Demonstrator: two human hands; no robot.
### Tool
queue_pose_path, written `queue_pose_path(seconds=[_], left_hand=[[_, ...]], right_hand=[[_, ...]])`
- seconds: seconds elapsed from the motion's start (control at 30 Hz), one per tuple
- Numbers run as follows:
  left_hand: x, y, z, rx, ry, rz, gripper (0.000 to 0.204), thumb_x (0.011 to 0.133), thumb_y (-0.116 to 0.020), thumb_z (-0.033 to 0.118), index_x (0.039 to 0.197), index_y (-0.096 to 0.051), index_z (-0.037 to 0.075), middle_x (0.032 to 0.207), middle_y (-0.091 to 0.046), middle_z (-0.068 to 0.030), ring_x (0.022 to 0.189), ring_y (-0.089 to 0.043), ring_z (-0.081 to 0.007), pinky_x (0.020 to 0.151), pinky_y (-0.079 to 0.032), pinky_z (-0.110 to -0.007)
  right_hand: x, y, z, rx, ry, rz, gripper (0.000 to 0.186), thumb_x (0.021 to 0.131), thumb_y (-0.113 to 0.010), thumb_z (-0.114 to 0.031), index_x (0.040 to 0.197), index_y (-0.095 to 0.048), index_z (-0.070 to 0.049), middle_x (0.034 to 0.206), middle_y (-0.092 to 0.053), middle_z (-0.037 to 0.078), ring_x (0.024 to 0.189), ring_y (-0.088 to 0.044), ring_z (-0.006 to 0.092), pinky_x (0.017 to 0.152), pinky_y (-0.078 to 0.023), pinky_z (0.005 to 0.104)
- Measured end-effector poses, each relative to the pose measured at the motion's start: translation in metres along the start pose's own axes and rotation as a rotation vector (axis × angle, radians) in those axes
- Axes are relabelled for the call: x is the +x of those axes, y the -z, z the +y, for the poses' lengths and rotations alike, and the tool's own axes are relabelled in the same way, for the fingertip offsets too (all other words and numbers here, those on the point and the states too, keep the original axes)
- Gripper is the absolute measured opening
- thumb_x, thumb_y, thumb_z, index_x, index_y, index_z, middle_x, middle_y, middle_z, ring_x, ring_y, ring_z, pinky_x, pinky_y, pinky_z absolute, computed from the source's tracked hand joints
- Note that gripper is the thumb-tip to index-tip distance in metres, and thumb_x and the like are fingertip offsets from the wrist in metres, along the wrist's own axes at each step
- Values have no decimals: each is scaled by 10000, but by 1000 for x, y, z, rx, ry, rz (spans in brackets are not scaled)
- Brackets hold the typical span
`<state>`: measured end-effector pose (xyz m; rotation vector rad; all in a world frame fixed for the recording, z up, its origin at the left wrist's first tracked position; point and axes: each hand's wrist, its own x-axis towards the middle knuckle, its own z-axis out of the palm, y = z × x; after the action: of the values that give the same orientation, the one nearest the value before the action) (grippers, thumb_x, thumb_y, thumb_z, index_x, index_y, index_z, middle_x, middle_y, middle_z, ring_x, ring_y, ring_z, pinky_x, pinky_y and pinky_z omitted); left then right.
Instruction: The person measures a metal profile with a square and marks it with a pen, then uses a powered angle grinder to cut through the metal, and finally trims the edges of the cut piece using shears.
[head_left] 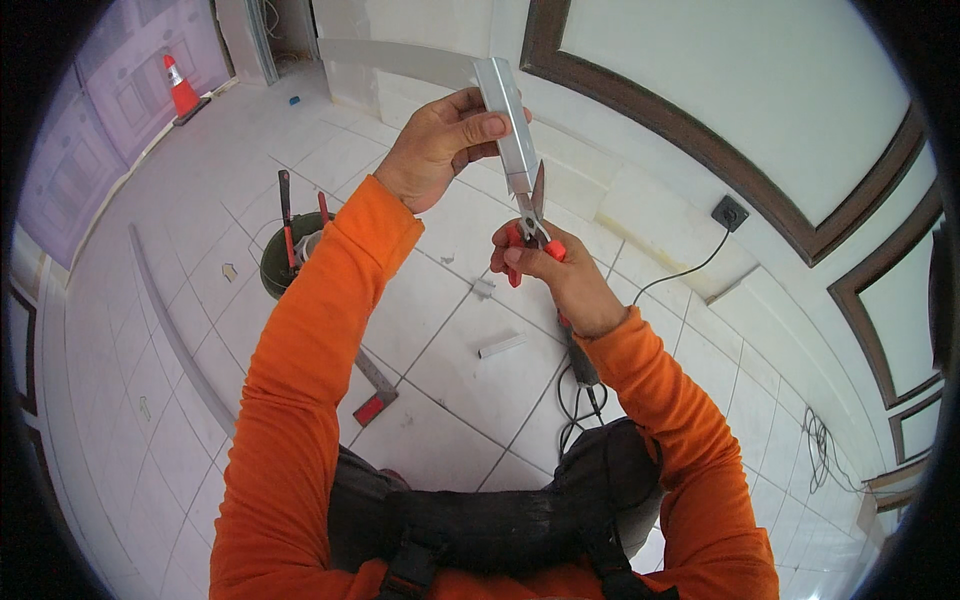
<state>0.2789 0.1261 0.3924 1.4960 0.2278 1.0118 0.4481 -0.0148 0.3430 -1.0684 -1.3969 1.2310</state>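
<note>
My left hand is closed round a short piece of galvanized metal channel, held up and slightly tilted in front of me. Below it, my right hand grips tin snips by their red handles. The snips' blades point upward and are spread apart at the channel's lower end. One blade overlaps that end; how deep it sits I cannot tell. On the tiles beneath lie a small cut-off of metal channel and a little grey scrap.
A dark bucket with tools stands left of my left forearm. A square lies between my arms. Beside my right forearm is a corded power tool. A long metal strip lies at left; a traffic cone stands far left.
</note>
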Motion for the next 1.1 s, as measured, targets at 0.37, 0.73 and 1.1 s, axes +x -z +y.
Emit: queue_pose_path(seconds=[0.37,0.73,1.1], left_hand=[[-1,-3,0,-48,9,-23,500,864,-776,290,1259,-609,34,1171,-684,-78,1138,-621,-186,1018,-497,-352],[-2,-2,2,-6,-22,18,512,867,-772,293,1265,-606,16,1181,-681,-89,1129,-627,-191,1006,-502,-355],[-1,-1,-5,12,-32,8,504,877,-764,309,1260,-613,18,1171,-682,-83,1092,-639,-188,984,-511,-350]], right_hand=[[-2,1,0,-36,11,17,195,953,-571,-201,997,-605,-14,801,-594,44,739,-571,144,691,-468,295],[0,-1,-1,-61,34,39,165,924,-606,-177,988,-592,-26,777,-584,22,680,-507,105,641,-437,266],[1,0,4,-45,25,49,181,904,-603,-169,998,-603,-15,797,-607,34,693,-524,109,652,-444,265]])
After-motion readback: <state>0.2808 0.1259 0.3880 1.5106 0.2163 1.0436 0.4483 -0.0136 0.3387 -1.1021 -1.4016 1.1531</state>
